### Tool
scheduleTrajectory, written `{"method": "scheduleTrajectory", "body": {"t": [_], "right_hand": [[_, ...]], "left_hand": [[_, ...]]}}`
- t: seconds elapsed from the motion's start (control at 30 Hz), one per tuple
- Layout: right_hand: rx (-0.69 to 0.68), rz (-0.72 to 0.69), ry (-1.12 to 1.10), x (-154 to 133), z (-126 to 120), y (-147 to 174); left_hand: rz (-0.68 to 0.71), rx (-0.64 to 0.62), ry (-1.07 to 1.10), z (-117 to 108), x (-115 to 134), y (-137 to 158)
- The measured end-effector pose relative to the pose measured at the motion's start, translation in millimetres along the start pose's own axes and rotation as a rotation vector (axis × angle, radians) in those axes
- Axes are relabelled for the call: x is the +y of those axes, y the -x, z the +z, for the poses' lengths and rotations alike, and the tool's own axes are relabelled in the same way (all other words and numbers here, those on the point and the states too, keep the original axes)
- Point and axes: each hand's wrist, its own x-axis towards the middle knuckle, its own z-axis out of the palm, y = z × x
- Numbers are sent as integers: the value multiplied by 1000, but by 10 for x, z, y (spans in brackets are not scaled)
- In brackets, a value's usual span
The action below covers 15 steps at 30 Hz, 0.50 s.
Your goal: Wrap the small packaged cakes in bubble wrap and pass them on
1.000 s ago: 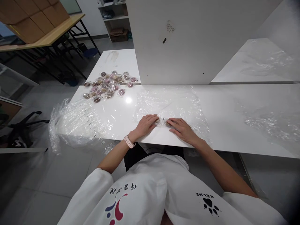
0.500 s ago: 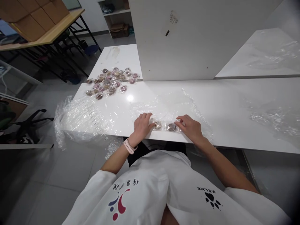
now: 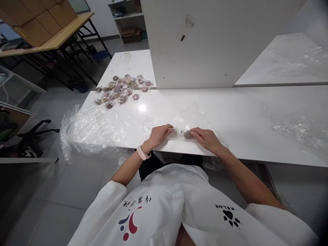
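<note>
Near the front edge of the white table, my left hand pinches a small round packet at its left side, thumb and fingers closed. My right hand grips a darker round packet from the right. Both packets look hazy, apparently under a layer of clear plastic film. Beyond them a crumpled clear plastic sheet spreads over the tabletop. What is inside the two packets is too small to make out.
Several round, clear-wrapped pieces in pink, brown and tan lie at the table's back left. A pile of clear plastic bags hangs over the left front edge. A white upright panel stands behind. More crumpled plastic lies right.
Both hands have closed in on the two packets, which have shifted slightly away from the table edge. The packets look hazier, and the sheet's near part has been drawn up around them.
</note>
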Motion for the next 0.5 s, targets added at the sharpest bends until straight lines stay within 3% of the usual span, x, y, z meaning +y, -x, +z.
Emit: {"method": "scheduleTrajectory", "body": {"t": [0.07,0.13,0.2,0.27,0.37,0.5], "right_hand": [[-48,107,42,-2,-44,-93],[53,121,158,-37,-71,-126],[225,16,279,-101,-77,-85],[304,-150,327,-173,-53,16],[213,-329,305,-239,47,184],[164,-329,263,-195,187,214]], "left_hand": [[-92,-47,-41,-33,42,-104],[-125,22,-164,-41,90,-149],[-30,155,-274,-22,137,-104],[170,189,-300,21,161,20],[360,56,-275,112,115,225],[289,8,-198,166,-62,209]]}}
